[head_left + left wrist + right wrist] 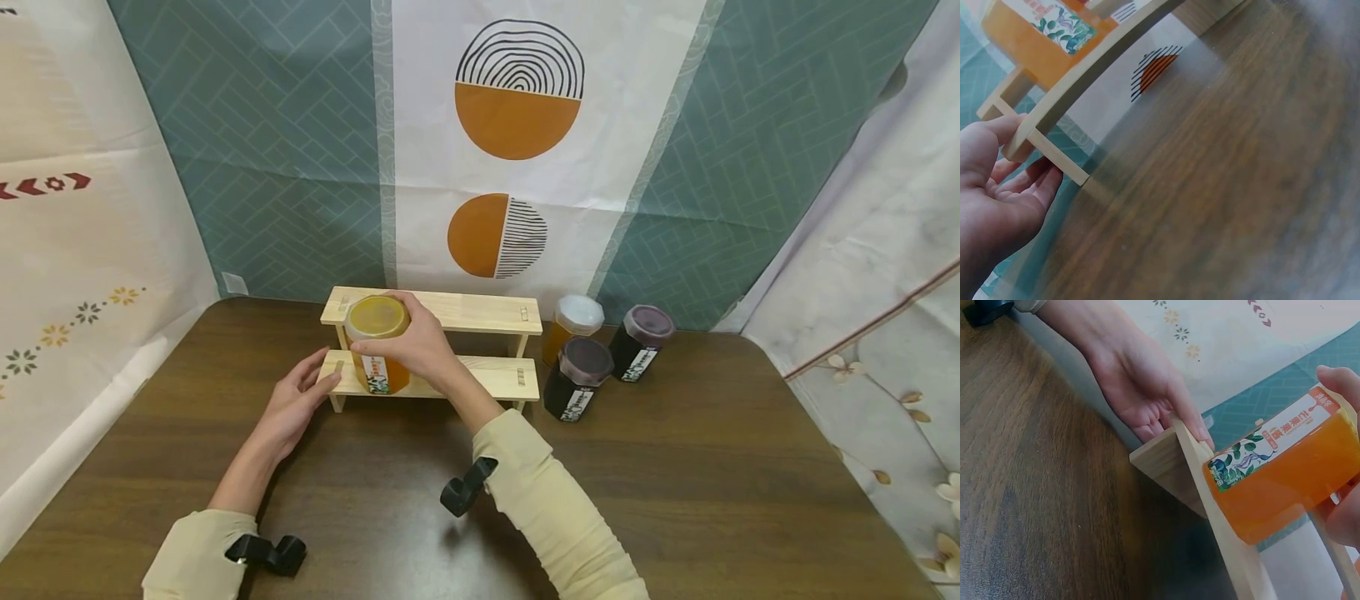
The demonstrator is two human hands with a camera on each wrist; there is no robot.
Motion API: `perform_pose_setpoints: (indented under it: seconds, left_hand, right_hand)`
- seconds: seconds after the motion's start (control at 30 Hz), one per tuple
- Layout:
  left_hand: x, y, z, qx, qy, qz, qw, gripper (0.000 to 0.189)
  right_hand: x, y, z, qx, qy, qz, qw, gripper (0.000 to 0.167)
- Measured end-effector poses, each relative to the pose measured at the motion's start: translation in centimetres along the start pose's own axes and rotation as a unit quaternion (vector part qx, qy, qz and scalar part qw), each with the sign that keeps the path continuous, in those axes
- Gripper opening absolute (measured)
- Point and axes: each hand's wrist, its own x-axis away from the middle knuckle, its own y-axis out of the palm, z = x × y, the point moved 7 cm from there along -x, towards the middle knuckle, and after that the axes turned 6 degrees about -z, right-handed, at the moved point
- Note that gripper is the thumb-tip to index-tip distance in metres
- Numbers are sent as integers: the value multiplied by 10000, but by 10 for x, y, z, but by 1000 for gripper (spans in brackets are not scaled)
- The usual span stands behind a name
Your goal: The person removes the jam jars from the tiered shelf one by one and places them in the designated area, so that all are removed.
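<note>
A faceted jar of orange contents [393, 379] with a yellowish lid and a printed label stands upright at the lower step of a pale two-tier wooden rack [480, 377]. My right hand [422, 340] grips this jar near its top, thumb on one side and fingers on the other. In the right wrist view the base of the jar [1291, 494] is right at the board. My left hand [295, 406] holds the left end of the lower step, with the thumb on top. Its other fingers [1029, 181] curl below, beside the rack's leg [1063, 159].
Right of the rack stand an amber jar with a whitish lid [578, 315] and two dark jars, one nearer [566, 390] and one farther back [632, 348]. The rack's upper step [465, 308] runs behind the lower one. A patterned cloth backdrop [300, 167] rises behind the brown table [675, 483].
</note>
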Motion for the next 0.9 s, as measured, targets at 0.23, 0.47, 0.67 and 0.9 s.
perform_pose_setpoints:
  seconds: [0.23,0.47,0.67,0.9]
  left_hand:
    - [0,2,-1,2,33,-4,10000,76]
    - [0,1,1,11,62,49,10000,77]
    - [0,0,1,-14,62,43,10000,77]
    - [0,1,1,-30,71,37,10000,77]
  right_hand:
    - [10,-10,5,-390,35,74,9992,74]
    - [26,-30,9,-655,-76,18,9978,69]
    - [46,-53,13,-567,-6,108,9983,68]
    - [72,-78,11,-580,-48,72,9983,65]
